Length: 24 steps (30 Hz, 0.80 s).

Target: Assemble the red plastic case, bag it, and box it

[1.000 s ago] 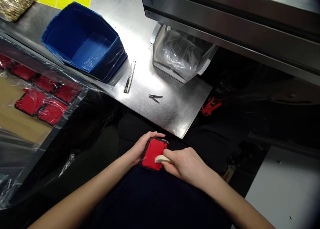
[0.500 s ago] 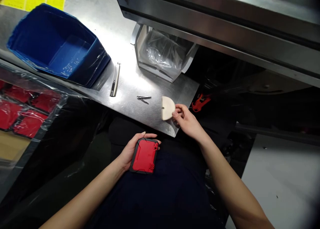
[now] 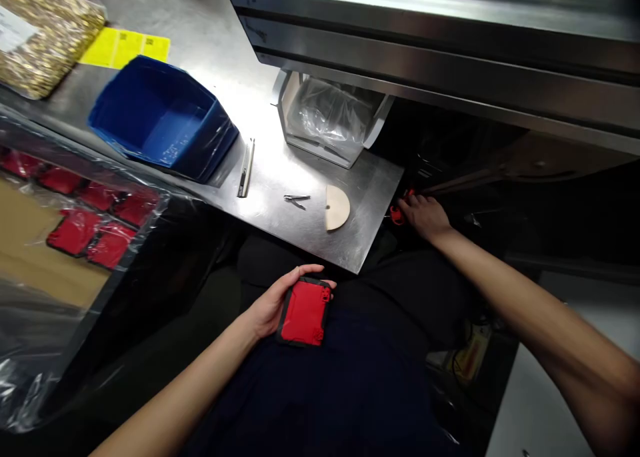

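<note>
Beside left hand: steel table [image 3: 320, 240] edge just beyond the fingertips, cream half-round scraper [image 3: 336, 207] lying there, small metal clip [image 3: 297, 198] and slim blade tool [image 3: 245, 167] farther out.
Far left of it: blue bin [image 3: 160, 114], bagged red parts [image 3: 95, 224].
Left hand [image 3: 273, 304]: curled around the red case [image 3: 305, 312], held flat on the lap.
Right hand [image 3: 424, 216]: reached past the table corner, fingers on a red tool [image 3: 397, 212]; grasp hidden in shadow, impossible to tell.
</note>
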Each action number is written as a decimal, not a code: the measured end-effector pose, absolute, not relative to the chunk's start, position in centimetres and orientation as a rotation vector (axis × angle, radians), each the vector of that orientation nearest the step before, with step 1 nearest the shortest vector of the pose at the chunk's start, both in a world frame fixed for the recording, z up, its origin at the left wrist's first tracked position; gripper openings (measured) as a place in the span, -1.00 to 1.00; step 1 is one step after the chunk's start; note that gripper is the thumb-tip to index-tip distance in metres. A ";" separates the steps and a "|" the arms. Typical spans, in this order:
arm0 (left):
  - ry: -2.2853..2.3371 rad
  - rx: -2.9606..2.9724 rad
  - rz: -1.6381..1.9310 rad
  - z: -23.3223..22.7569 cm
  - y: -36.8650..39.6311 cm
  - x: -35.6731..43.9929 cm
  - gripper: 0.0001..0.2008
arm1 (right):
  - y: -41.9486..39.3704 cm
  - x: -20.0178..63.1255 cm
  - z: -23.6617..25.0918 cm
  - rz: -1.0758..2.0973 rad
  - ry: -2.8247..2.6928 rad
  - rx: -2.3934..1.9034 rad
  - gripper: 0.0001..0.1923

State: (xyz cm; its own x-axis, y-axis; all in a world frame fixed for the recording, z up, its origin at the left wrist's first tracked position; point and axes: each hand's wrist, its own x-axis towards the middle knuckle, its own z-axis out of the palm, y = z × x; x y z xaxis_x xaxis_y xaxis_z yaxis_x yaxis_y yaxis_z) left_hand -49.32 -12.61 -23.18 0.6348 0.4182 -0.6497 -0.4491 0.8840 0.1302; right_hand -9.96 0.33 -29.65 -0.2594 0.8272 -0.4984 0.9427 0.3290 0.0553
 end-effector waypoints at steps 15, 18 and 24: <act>1.318 0.229 0.730 -19.0 -16.7 -57.5 -0.26 | -6.5 -20.1 -17.2 -0.911 2.585 0.815 -0.76; 1.223 0.234 0.719 -18.9 -16.9 -57.1 -0.28 | -7.3 -25.3 -15.3 -1.091 2.376 0.707 -0.82; 1.068 0.276 0.621 -18.2 -17.4 -58.9 -0.30 | -7.6 -30.2 -14.4 -1.091 2.217 0.745 -0.84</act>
State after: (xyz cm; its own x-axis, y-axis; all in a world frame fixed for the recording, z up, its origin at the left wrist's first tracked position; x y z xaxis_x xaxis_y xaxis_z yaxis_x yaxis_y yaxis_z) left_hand -58.88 -17.43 -18.24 0.3337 0.5971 -0.7294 -0.3394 0.7980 0.4980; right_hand -30.19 -7.65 -14.36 -0.6930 0.2328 -0.6823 0.6827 0.5161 -0.5173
